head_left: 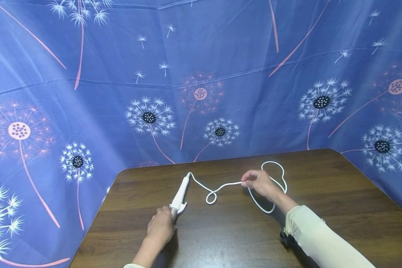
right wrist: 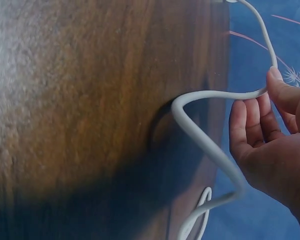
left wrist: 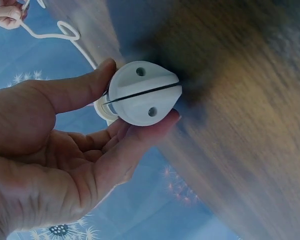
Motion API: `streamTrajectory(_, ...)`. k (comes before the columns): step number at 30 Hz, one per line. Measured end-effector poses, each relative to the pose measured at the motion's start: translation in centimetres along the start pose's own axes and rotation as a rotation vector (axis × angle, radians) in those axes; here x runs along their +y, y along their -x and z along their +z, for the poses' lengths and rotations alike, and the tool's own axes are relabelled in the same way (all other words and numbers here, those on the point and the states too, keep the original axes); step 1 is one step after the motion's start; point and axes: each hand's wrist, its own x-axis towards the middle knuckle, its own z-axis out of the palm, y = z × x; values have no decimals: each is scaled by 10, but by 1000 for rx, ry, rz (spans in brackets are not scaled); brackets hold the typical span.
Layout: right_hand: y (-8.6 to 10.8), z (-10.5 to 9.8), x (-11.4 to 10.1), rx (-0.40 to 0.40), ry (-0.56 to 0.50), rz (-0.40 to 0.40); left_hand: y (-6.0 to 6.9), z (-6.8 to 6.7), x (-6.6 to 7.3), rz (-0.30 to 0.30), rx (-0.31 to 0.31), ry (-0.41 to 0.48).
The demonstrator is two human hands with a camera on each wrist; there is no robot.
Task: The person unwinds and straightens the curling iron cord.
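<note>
A curling iron (head_left: 179, 195) with a white handle lies lengthwise at the left of the table, its cord end pointing away. My left hand (head_left: 161, 225) grips it around the barrel, below the white clamp lever. In the left wrist view, its split white end cap (left wrist: 146, 102) with two small holes shows between thumb and fingers. Out from the handle runs a white cord (head_left: 232, 183), with a small loop midway. My right hand (head_left: 259, 183) pinches this cord between thumb and fingertips. Past that hand the cord falls into a larger loop; its plug is not visible.
The brown wood-grain table (head_left: 221, 234) has rounded far corners. Behind it and along both sides hangs a blue cloth (head_left: 248, 104) with a dandelion print. A small black object (head_left: 287, 238) shows at the right sleeve's cuff.
</note>
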Motion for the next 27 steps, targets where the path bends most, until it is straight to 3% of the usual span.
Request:
streamTrajectory(13, 2, 5, 2, -12, 1, 13, -1, -5, -4, -7, -56, 9)
streamTrajectory(27, 2, 6, 2, -21, -47, 25, -3, -7, -7, 17, -1, 1)
